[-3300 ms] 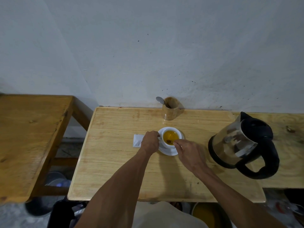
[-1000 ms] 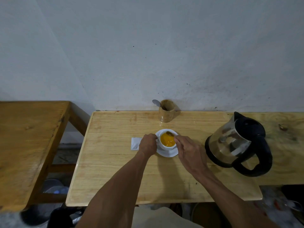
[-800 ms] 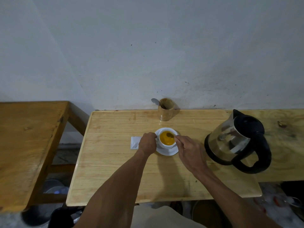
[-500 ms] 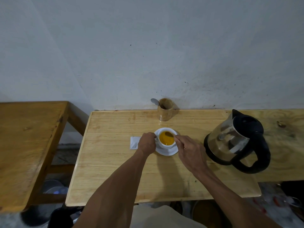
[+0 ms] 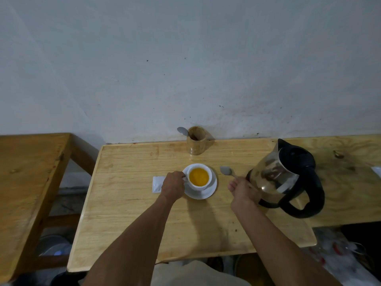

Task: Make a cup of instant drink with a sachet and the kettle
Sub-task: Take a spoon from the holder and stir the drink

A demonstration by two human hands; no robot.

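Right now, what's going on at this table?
A person is finishing an instant drink. The left hand holds the white cup, full of orange liquid, by its handle on the saucer. The right hand holds a spoon clear of the cup, between it and the kettle. A white sachet lies beside the left hand.

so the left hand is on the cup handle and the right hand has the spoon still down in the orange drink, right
Not quite. In the head view the right hand holds the spoon out of the drink, over the table between the cup and the kettle. The left hand is at the cup handle, as you said.
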